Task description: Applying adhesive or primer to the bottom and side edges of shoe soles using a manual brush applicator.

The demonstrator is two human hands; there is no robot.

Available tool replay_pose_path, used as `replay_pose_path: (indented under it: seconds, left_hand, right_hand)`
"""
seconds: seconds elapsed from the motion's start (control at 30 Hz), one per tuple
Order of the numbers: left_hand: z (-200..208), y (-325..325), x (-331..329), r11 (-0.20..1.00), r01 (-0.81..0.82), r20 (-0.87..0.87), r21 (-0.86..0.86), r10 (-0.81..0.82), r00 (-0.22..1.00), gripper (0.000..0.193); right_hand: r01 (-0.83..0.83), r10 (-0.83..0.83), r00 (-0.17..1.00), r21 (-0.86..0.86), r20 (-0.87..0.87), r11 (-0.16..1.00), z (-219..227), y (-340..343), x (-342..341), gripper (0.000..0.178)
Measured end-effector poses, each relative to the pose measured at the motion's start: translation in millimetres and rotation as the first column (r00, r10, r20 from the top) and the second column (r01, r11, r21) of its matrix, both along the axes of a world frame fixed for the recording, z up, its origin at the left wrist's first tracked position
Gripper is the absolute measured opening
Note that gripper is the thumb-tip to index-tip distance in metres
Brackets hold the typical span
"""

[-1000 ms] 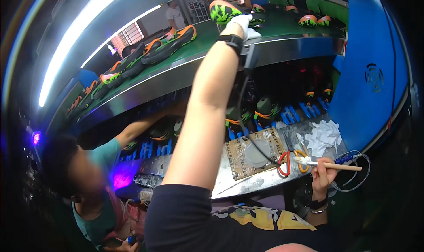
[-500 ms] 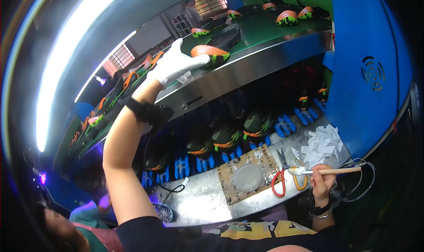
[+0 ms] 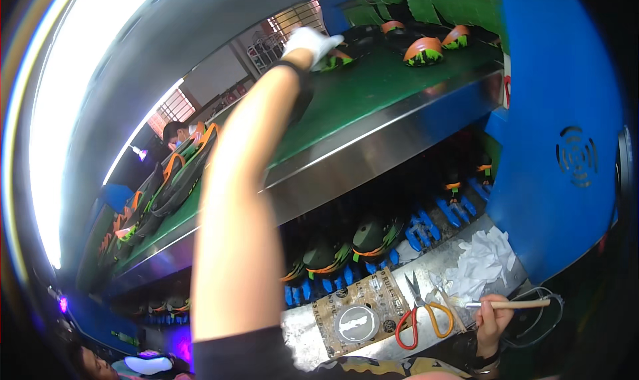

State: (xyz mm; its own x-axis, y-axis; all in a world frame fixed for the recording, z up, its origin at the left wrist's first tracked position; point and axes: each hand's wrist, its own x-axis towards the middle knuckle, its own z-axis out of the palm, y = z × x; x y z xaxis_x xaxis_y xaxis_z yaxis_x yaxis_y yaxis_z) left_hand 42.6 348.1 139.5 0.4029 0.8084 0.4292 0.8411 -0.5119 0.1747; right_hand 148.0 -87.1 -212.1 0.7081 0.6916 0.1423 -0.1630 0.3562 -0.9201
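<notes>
Left hand (image 3: 309, 45), in a white glove, reaches far across the green belt (image 3: 373, 94) and lies against a green-and-black shoe (image 3: 337, 61) near the far edge; glove and shoe are blurred, so whether the fingers are closed on it cannot be told. Right hand (image 3: 490, 325), bare, grips the pale wooden handle of a brush (image 3: 522, 304), its head pointing left above the desk (image 3: 299, 333).

Stretched up the middle, the left forearm (image 3: 236, 200) hides part of the belt, its metal edge (image 3: 399, 124) and the row below. Orange-and-green shoes (image 3: 424, 52) stand on the belt to the right, before green curtain strips (image 3: 426, 10); dark soles and orange-trimmed uppers (image 3: 180, 180) lie to the left. Beneath the belt, dark shoes (image 3: 376, 238) sit behind blue holders (image 3: 423, 232). A blue housing (image 3: 552, 60) with a slotted vent closes off the right side.

On the desk, a round dish (image 3: 358, 325) rests on a brown sheet (image 3: 383, 290) with dark printed lettering. Scissors (image 3: 420, 304), one handle red and one orange, lie just beside it, blades parted, near crumpled white scraps (image 3: 482, 263).
</notes>
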Motion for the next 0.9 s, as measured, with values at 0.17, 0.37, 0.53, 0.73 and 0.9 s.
replay_pose_path:
  seconds: [0.17, 0.37, 0.53, 0.73, 0.9]
  left_hand:
    - [-24, 29, 12, 0.662, 0.006, -0.102, -0.749, -0.124, 0.987, 0.065]
    - [-1, -72, -163, 0.948, -0.314, -0.533, -0.056, 0.238, 0.812, 0.072]
    - [-49, -119, -283, 0.859, -0.51, -0.577, -0.055, 0.389, 0.718, 0.046]
    - [-54, -114, -312, 0.901, -0.291, -0.388, 0.323, 0.406, 0.827, 0.04]
    - [-60, -103, -330, 0.886, -0.421, -0.532, 0.194, 0.456, 0.714, 0.026]
  right_hand:
    - [0.03, -0.029, 0.999, -0.052, 0.017, 0.998, -13, 16, 5, 0.01]
    - [-0.188, 0.188, 0.981, -0.011, 0.047, 0.982, -4, 35, 14, 0.01]
    - [-0.285, 0.281, 0.954, 0.023, 0.099, 0.958, 3, 37, 4, 0.011]
    - [-0.304, 0.298, 0.95, 0.051, 0.098, 0.951, 21, 18, -17, 0.011]
    - [-0.276, 0.261, 0.955, 0.097, 0.144, 0.956, 25, -5, -37, 0.011]
